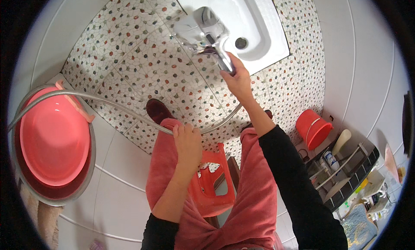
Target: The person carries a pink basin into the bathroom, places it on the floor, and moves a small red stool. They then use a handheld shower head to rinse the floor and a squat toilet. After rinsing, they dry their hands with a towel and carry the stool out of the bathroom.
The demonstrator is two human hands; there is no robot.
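My right hand grips the chrome handle of a hand-held shower head, extended over the pebble-patterned floor beside the white squat toilet. Around its head is a clear, blurred patch that looks like water; the exact outline is hard to make out. A flexible metal shower hose comes in from the left and passes across my lap. My left hand is closed around this hose above my left knee. From there the hose curves on towards my right wrist, where the forearm hides it.
Between my legs stands a red plastic stool. Pink basin rests inside a larger metal-rimmed basin at left, under the hose. A red bucket and a black rack of bottles and brushes stand along the right wall.
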